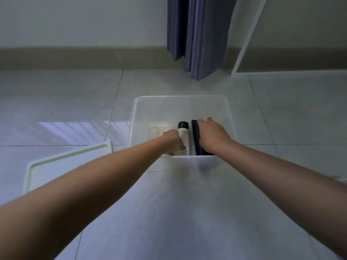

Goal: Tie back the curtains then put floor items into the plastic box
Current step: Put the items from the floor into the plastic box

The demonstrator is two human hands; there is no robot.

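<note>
Care is what you need in the plastic box (230,117): left hand (173,140) fingers clamped on the white bottle (182,136), right hand (211,135) gripping the dark tube (195,136), which could tip it.

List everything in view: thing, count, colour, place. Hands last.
plastic box: one, clear, on the floor at centre, open
bottle: one, white with black cap, lying in the box
dark item: one, black, long, in the box right of the bottle
pale item: one, whitish, at the box's left; kind unclear
lid: one, white, on the floor left of the box
curtain: one, blue-purple, hanging behind the box
left hand: in the box, at the bottle
right hand: on the dark item
</note>
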